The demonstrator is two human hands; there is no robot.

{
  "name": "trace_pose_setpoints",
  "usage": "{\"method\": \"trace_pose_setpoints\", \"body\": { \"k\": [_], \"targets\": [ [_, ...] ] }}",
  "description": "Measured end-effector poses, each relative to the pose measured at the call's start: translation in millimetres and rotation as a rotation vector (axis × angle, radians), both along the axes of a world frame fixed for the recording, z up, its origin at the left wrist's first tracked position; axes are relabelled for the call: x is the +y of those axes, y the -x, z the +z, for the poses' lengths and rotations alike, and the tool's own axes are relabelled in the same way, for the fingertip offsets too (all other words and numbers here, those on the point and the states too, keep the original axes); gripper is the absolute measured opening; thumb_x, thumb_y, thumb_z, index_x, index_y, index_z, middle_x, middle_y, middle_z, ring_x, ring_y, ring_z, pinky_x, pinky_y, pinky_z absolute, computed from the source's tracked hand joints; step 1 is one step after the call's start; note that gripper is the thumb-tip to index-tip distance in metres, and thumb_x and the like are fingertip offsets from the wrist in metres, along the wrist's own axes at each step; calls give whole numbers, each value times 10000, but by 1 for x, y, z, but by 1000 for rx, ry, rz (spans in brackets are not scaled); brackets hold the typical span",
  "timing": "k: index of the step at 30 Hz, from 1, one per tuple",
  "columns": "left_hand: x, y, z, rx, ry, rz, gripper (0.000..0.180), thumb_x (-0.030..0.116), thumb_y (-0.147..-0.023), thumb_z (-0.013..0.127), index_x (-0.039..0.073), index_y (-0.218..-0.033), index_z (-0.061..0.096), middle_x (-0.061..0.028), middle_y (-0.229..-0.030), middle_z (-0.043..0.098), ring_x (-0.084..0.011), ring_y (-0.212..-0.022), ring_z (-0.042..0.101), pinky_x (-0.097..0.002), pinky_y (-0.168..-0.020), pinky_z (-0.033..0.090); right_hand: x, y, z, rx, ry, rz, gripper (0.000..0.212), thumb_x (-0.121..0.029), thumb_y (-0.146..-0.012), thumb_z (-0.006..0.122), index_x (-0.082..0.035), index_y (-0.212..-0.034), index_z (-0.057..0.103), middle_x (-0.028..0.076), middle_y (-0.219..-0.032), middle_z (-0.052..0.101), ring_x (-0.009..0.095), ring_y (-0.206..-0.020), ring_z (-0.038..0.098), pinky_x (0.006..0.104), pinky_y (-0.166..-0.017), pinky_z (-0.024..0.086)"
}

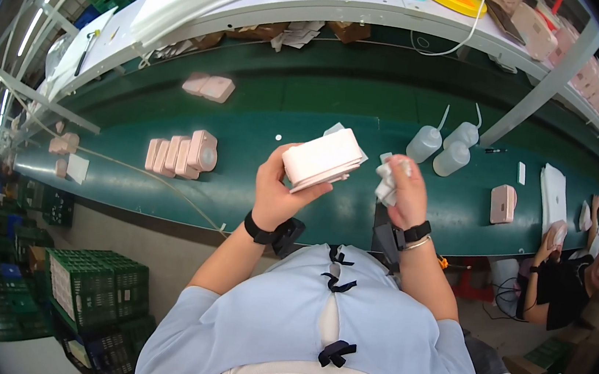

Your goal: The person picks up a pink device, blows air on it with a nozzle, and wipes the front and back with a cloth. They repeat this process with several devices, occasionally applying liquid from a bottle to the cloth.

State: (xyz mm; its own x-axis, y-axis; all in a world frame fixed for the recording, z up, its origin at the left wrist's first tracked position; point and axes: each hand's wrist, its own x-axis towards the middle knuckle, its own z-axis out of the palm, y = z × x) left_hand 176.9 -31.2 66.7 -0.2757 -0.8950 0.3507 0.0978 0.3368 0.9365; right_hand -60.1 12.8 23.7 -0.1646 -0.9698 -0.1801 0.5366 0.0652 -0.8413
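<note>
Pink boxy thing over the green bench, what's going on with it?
A person is holding the pale pink, box-shaped piece up above the green bench in the left hand. The right hand grips a crumpled white wad, perhaps cloth, just beside it; the two look apart. Similar pink pieces stand in a row to the left, and three white bottles stand beyond the right hand. Farther right, another person is also handling something pinkish.

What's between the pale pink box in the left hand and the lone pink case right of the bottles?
Head view: the right hand, gripping a crumpled white wad, then bare green tabletop.
</note>
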Motion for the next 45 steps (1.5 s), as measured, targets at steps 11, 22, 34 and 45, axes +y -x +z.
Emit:
{"method": "trace_pose_setpoints", "body": {
  "k": [11, 22, 34, 45],
  "targets": [
    [18, -5, 28, -575, 400, 260, 500, 137, -637, 860, 50, -1074, 634, -114, -971, 697, -218, -892, 687, -319, -768, 540, -2, -61, 87, 1203, 918, 129, 363, -198, -979, 455, 20, -1240, 580, 188, -1352, 519, 346, -1281, 468, 418, -1076, 352],
    [20, -19, -6, 198, -469, -114, 522, 322, -776, 747, 7, -1144, 552, -86, -1030, 625, -230, -849, 645, -336, -643, 526, -22, -29, 15, 327, 210, 370, 368, -239, -1026, 398, -30, -1278, 567, 113, -1264, 589, 207, -1177, 547, 368, -1013, 416],
    [15, -7, -29, 1114, -1629, -1041, 852, 635, -866, 502, -41, -1371, 388, -159, -1066, 518, -263, -800, 570, -383, -671, 539, -35, -52, 42, 116, 231, 584, 520, -324, -874, 703, -18, -1273, 568, 59, -1163, 628, 139, -1051, 580, 293, -910, 476],
    [4, -28, -27, 717, -1100, -925, 1001, 721, -803, 538, 122, -1526, 191, -349, -1473, 259, -509, -1262, 438, -592, -955, 465, -36, -32, 35, -3, 112, 43, 237, -56, -904, 538, -47, -1115, 645, 55, -1051, 641, 122, -972, 588, 284, -775, 495]
  ]
}}
